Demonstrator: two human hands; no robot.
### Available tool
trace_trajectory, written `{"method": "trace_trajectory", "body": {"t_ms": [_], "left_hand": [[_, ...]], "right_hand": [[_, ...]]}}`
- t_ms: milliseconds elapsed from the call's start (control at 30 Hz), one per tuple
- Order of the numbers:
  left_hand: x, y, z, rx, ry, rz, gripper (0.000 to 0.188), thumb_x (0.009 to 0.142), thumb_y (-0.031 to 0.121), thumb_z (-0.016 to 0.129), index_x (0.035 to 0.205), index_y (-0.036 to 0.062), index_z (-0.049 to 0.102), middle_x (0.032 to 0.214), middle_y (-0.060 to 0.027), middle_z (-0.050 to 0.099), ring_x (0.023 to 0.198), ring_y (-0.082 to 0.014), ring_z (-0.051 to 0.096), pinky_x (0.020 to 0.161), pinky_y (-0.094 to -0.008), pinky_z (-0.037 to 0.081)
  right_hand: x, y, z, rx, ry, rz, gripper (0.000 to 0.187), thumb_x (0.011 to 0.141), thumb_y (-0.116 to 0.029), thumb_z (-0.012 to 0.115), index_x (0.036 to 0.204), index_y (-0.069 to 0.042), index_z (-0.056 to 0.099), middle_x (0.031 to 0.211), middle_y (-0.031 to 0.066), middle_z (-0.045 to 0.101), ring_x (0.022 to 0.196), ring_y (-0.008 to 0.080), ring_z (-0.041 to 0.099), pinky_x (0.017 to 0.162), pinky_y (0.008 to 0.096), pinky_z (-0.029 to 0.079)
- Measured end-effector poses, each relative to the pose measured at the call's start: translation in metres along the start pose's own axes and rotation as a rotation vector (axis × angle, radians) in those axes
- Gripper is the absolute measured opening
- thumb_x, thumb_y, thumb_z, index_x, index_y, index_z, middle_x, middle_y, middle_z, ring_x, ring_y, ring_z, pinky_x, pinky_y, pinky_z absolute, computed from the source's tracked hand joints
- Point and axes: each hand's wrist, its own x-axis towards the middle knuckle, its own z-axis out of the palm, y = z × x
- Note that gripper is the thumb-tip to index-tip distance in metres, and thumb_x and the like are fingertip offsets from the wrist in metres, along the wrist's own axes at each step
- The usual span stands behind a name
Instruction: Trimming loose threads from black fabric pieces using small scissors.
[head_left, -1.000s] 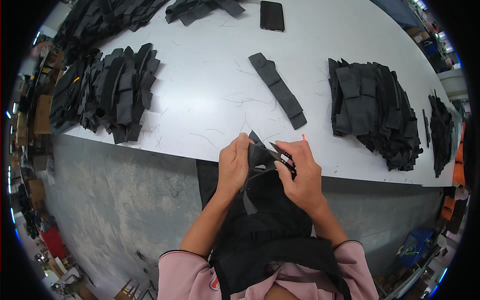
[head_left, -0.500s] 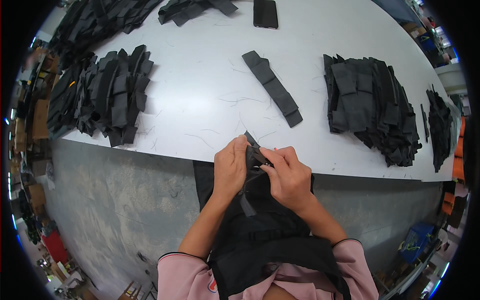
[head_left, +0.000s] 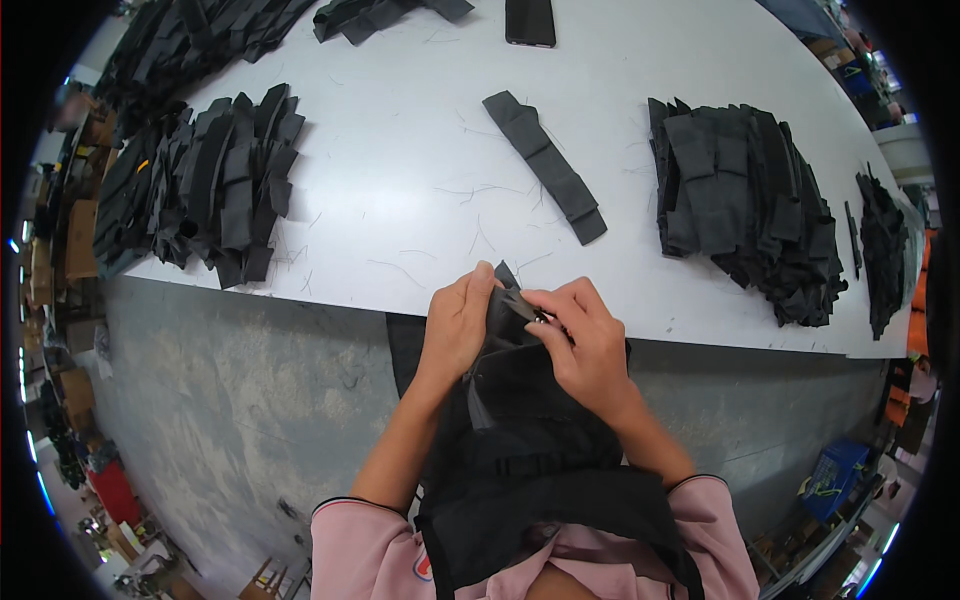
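Just off the table's near edge, my left hand [head_left: 456,325] is closed on a dark grey fabric strip [head_left: 482,405], whose lower end hangs down over my black apron [head_left: 540,400]. Small metal thread snips [head_left: 522,308] are pinched between the thumb and fingers of my right hand [head_left: 585,340]. Their blades point up and left, against the strip beside my left fingers. Whether they touch a thread cannot be made out. Ahead of both hands, a single dark folded strip [head_left: 547,168] lies slanted on the white table [head_left: 390,190].
Piles of dark strips lie at the left [head_left: 235,185] and the right [head_left: 745,190], with more at the far left [head_left: 200,45]. A black phone [head_left: 530,22] sits at the far edge. Loose threads are scattered about. A slim dark stick [head_left: 852,240] lies right of the right pile.
The hanging end of the strip has swung a little to the left. The snips' blades show more plainly now. Both hands stay in nearly the same place, still holding strip and snips.
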Motion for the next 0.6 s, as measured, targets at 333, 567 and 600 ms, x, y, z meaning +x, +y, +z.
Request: {"method": "trace_trajectory", "body": {"t_ms": [333,567,600], "left_hand": [[0.004,0.005,-0.016,-0.271,-0.213,-0.274,0.049,0.095,0.043,0.045,0.079,-0.0002,0.062,0.070,-0.0006,0.056,0.067,-0.0083,0.047,0.065,-0.0228,0.039],[0.005,0.001,-0.019,-0.241,-0.252,-0.257,0.049,0.096,0.043,0.044,0.076,0.0015,0.062,0.069,0.0004,0.055,0.066,-0.0077,0.046,0.063,-0.0228,0.039],[0.005,-0.001,-0.019,-0.244,-0.262,-0.234,0.049,0.096,0.043,0.044,0.076,0.0017,0.062,0.069,0.0005,0.055,0.066,-0.0078,0.046,0.063,-0.0229,0.039]], "right_hand": [[0.023,0.002,-0.027,-0.111,-0.208,-0.150,0.023,0.070,-0.004,0.069,0.092,-0.007,0.066,0.078,0.0039,0.057,0.066,0.0208,0.055,0.061,0.0316,0.044],[0.038,-0.006,-0.031,-0.204,-0.358,-0.373,0.022,0.065,-0.003,0.071,0.087,-0.006,0.066,0.077,0.0045,0.059,0.070,0.0226,0.055,0.060,0.0324,0.044],[0.039,-0.007,-0.031,-0.203,-0.361,-0.374,0.022,0.065,-0.003,0.071,0.087,-0.006,0.066,0.077,0.0045,0.059,0.070,0.0226,0.055,0.060,0.0324,0.044]]}}
